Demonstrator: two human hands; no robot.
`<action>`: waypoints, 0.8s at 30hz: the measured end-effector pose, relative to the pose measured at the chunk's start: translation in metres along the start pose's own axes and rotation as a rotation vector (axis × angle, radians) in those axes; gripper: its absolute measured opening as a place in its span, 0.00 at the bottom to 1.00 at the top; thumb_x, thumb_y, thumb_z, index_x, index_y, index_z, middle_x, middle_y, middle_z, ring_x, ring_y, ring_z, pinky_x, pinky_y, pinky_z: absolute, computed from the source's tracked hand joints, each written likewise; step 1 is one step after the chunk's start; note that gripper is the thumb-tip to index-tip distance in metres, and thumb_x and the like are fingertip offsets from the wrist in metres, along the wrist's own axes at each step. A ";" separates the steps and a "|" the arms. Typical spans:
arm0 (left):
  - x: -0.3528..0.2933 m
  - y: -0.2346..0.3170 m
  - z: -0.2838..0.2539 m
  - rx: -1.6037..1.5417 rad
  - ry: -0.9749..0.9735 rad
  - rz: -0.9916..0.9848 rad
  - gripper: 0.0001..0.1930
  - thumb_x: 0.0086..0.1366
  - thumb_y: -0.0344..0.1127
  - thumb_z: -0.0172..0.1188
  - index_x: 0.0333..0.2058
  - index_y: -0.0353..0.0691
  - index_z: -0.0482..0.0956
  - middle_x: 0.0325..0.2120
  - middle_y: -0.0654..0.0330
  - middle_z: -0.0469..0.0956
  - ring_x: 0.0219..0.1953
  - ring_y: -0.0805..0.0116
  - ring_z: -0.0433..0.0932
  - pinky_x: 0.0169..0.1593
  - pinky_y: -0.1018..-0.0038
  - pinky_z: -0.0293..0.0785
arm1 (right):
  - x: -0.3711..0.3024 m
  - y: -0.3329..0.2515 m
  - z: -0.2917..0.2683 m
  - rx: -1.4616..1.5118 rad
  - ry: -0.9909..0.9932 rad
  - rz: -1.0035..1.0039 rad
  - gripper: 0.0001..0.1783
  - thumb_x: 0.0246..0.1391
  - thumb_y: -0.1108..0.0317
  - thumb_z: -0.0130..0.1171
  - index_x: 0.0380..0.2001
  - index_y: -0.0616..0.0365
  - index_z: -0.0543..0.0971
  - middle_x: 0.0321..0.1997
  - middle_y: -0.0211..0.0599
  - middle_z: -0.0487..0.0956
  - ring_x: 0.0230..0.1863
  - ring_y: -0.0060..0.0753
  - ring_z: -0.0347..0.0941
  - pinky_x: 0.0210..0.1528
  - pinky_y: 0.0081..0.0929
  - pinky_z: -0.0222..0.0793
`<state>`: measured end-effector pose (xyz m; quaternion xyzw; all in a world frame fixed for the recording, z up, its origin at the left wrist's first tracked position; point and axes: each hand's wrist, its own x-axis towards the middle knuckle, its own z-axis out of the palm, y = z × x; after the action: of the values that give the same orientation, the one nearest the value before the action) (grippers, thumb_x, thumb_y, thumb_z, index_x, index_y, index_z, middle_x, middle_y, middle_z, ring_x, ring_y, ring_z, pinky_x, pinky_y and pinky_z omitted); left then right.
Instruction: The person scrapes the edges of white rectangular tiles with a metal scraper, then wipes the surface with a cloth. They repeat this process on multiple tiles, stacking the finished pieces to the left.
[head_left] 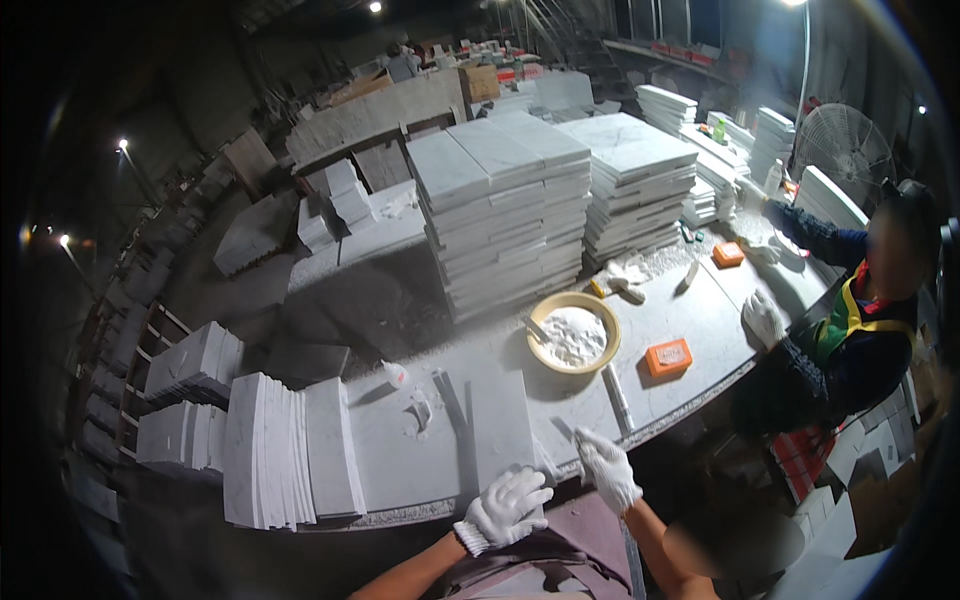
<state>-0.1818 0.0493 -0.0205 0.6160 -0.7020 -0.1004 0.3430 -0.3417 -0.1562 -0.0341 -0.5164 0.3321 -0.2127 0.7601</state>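
My left hand (505, 508), in a white knit glove, rests with fingers apart against the near end of a grey-white stone tile (502, 425) at the bench's front edge. To its right, my right hand (608, 470), also gloved, hovers with fingers pinched together. What they pinch, if anything, is too small to make out. Beyond the hands stands a yellow bowl (541, 358) heaped with white powder or paste (575, 337), a light scraper-like handle (543, 331) leaning on its rim. A pale tube or stick (618, 397) lies between the bowl and my right hand.
Tall stacks of stone tiles (510, 225) rise behind the bowl. More tiles (270, 450) stand on edge at left, near a small white bottle (395, 374). Orange boxes (668, 357) sit at right. A gloved co-worker (850, 320) works at the bench's right side.
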 end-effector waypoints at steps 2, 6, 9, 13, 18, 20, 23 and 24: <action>0.008 -0.015 -0.008 0.206 -0.073 0.074 0.31 0.71 0.60 0.58 0.64 0.44 0.77 0.64 0.47 0.73 0.68 0.40 0.69 0.73 0.45 0.60 | -0.027 0.005 -0.007 0.109 0.004 0.068 0.23 0.73 0.66 0.59 0.67 0.61 0.76 0.44 0.23 0.81 0.32 0.13 0.70 0.34 0.17 0.72; 0.051 -0.055 -0.029 0.295 -0.351 0.068 0.31 0.75 0.57 0.52 0.66 0.41 0.74 0.65 0.42 0.72 0.70 0.39 0.66 0.76 0.43 0.53 | -0.060 0.005 -0.002 0.283 0.101 0.061 0.26 0.71 0.67 0.61 0.68 0.65 0.73 0.44 0.25 0.80 0.32 0.14 0.71 0.33 0.16 0.73; 0.101 -0.097 -0.041 0.673 -0.388 -0.080 0.30 0.72 0.54 0.54 0.66 0.43 0.73 0.67 0.43 0.70 0.72 0.42 0.64 0.75 0.46 0.55 | -0.070 0.001 0.009 0.335 0.177 0.063 0.26 0.71 0.71 0.59 0.69 0.67 0.72 0.46 0.26 0.80 0.33 0.14 0.71 0.33 0.17 0.73; 0.136 -0.135 -0.056 0.709 -0.023 -0.460 0.28 0.68 0.48 0.58 0.64 0.43 0.75 0.67 0.47 0.71 0.71 0.47 0.64 0.71 0.48 0.58 | -0.076 -0.006 0.011 0.280 0.193 0.047 0.25 0.72 0.72 0.56 0.69 0.67 0.71 0.46 0.28 0.80 0.33 0.15 0.70 0.33 0.17 0.73; 0.126 -0.062 -0.030 0.626 -0.274 -0.376 0.28 0.68 0.47 0.62 0.62 0.40 0.77 0.64 0.45 0.72 0.70 0.45 0.65 0.71 0.54 0.62 | -0.076 -0.006 0.003 0.267 0.245 -0.003 0.25 0.73 0.70 0.56 0.69 0.66 0.71 0.47 0.30 0.81 0.30 0.15 0.71 0.32 0.17 0.72; 0.110 -0.015 -0.011 0.580 -0.506 -0.209 0.27 0.67 0.44 0.64 0.62 0.39 0.78 0.61 0.45 0.74 0.67 0.43 0.69 0.70 0.57 0.65 | -0.073 -0.003 0.002 0.304 0.293 0.034 0.25 0.73 0.68 0.56 0.69 0.64 0.72 0.45 0.30 0.81 0.27 0.15 0.71 0.30 0.16 0.71; 0.081 0.014 0.008 0.084 -0.101 0.078 0.26 0.67 0.47 0.63 0.60 0.41 0.79 0.60 0.49 0.77 0.66 0.44 0.70 0.72 0.52 0.59 | -0.068 -0.001 0.000 0.275 0.292 -0.061 0.24 0.74 0.68 0.56 0.68 0.64 0.73 0.41 0.29 0.80 0.26 0.15 0.69 0.28 0.15 0.69; 0.074 0.010 0.013 0.067 -0.091 0.043 0.27 0.67 0.48 0.62 0.61 0.42 0.79 0.61 0.48 0.76 0.67 0.44 0.69 0.75 0.51 0.55 | -0.066 -0.001 0.000 0.269 0.311 -0.063 0.24 0.74 0.68 0.56 0.68 0.64 0.73 0.40 0.28 0.79 0.26 0.15 0.69 0.28 0.15 0.69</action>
<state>-0.1978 -0.0210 0.0017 0.6066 -0.7330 -0.0975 0.2919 -0.3874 -0.1125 -0.0148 -0.3812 0.3976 -0.3563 0.7547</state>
